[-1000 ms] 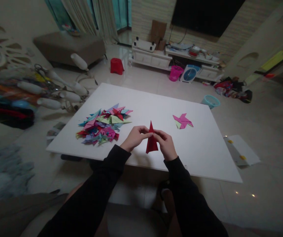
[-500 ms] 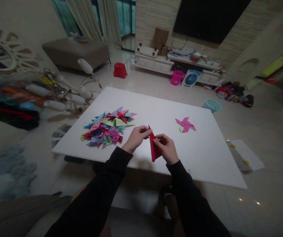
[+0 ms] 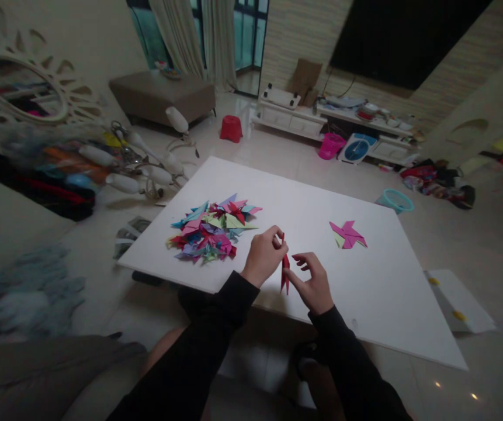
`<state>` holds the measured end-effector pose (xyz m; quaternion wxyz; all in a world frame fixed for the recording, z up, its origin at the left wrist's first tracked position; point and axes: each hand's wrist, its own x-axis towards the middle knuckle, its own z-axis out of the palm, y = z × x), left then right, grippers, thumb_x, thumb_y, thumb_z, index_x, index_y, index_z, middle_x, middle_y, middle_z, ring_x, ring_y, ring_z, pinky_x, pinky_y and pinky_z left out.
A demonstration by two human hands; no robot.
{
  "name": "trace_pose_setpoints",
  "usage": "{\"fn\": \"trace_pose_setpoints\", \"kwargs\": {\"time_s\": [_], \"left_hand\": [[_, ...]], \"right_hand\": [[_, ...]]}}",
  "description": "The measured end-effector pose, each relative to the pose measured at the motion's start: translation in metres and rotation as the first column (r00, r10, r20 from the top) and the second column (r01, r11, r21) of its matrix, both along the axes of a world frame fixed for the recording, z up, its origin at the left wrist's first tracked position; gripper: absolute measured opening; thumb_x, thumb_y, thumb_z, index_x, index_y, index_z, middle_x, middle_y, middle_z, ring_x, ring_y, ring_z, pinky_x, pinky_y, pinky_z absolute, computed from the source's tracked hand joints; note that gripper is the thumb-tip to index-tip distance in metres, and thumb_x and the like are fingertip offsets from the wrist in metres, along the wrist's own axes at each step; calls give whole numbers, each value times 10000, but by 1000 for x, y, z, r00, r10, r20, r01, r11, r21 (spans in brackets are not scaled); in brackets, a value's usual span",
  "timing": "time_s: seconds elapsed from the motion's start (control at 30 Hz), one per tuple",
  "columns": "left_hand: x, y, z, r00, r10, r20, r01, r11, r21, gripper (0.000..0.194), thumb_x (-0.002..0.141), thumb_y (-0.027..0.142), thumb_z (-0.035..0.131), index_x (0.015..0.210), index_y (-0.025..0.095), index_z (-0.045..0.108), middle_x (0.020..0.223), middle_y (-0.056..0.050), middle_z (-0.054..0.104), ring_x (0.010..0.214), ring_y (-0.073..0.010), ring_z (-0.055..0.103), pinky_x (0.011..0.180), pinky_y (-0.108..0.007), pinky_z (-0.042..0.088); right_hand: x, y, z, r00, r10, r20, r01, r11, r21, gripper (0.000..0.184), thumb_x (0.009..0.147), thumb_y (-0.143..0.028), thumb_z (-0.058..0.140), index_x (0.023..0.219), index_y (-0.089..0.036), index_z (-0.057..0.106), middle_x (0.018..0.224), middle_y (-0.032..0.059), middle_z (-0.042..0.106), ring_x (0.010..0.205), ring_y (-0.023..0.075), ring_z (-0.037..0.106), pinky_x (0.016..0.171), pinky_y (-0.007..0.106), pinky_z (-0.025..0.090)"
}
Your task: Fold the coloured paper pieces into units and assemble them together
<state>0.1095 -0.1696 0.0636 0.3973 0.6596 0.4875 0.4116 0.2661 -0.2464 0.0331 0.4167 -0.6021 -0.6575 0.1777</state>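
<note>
A folded piece of red paper (image 3: 285,273) hangs narrow and nearly upright above the near part of the white table (image 3: 277,193), two points at its lower end. My left hand (image 3: 265,255) pinches its upper part between thumb and fingers. On the other side, my right hand (image 3: 316,285) has its thumb against the paper's edge while its fingers are spread away from it. To the left lies a heap of colourful folded paper pieces (image 3: 210,231). A pink and pale green paper pinwheel shape (image 3: 348,235) lies flat on the right side of the table.
Left of the table stand a lamp with several white shades (image 3: 122,183) and cluttered bags. Beyond it are a red stool (image 3: 231,128), a pink bin (image 3: 330,146) and a TV cabinet (image 3: 292,121). A turquoise basket (image 3: 396,200) stands past the far right corner.
The red paper has been turned from its broad side to a narrow edge. My right fingers have come off it, leaving the thumb touching. The camera view has swung left.
</note>
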Motion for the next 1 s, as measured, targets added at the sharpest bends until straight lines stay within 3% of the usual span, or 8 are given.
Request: {"fn": "trace_pose_setpoints", "kwargs": {"time_s": [0.07, 0.2, 0.33, 0.47, 0.63, 0.87, 1.0], "left_hand": [[-1, -4, 4, 999, -32, -42, 32, 999, -7, 112, 761, 134, 602, 831, 217, 632, 590, 39, 587, 574, -138, 553, 613, -270, 384], [-6, -1, 8, 997, -73, -24, 72, 997, -38, 142, 746, 122, 621, 846, 208, 675, 651, 10, 654, 614, -149, 583, 633, -279, 410], [-16, 7, 12, 982, -168, 82, 173, 983, -59, 118, 835, 192, 629, 768, 182, 725, 682, -30, 706, 646, -158, 629, 661, -283, 447], [-31, 13, 15, 961, -277, -4, 277, 961, -3, 200, 892, 241, 646, 747, 189, 774, 634, -40, 698, 643, -178, 622, 706, -316, 441], [-45, 18, 14, 979, -186, -89, 190, 981, 37, 273, 867, 338, 721, 639, 196, 766, 617, -59, 684, 624, -197, 591, 702, -345, 416], [-47, 19, 12, 979, -183, -89, 183, 983, -6, 228, 879, 227, 652, 683, 185, 759, 648, -56, 693, 651, -193, 604, 673, -321, 385], [-46, 20, 9, 986, -135, -102, 133, 991, -28, 218, 861, 188, 612, 675, 175, 727, 655, -59, 685, 650, -188, 602, 663, -306, 379]], "right_hand": [[-9, 0, -3, 998, 36, 52, -37, 999, 23, 256, 829, -385, 734, 1016, -231, 652, 930, 66, 658, 854, 236, 611, 733, 382, 511], [-13, 5, -8, 998, -32, 59, 30, 999, 32, 129, 900, -358, 630, 907, -237, 674, 840, 66, 683, 791, 241, 627, 740, 405, 520], [-5, 10, -10, 995, -97, -23, 95, 992, -85, 238, 901, -445, 627, 913, -238, 743, 815, 73, 736, 716, 245, 654, 686, 401, 542], [8, 12, -7, 986, -103, -133, 72, 973, -219, 272, 830, -505, 701, 856, -246, 779, 785, 65, 754, 685, 258, 675, 658, 413, 565], [35, 20, 7, 963, -78, -259, -21, 934, -358, 286, 749, -507, 790, 775, -222, 789, 662, 56, 719, 601, 220, 641, 592, 374, 545], [74, 50, 7, 891, -219, -397, 117, 957, -263, 317, 667, -483, 856, 755, -192, 769, 638, 61, 678, 581, 198, 593, 561, 363, 492], [80, 83, 1, 849, -230, -476, 114, 959, -260, 360, 635, -485, 868, 773, -172, 753, 674, 55, 674, 590, 165, 580, 549, 318, 479]]}}
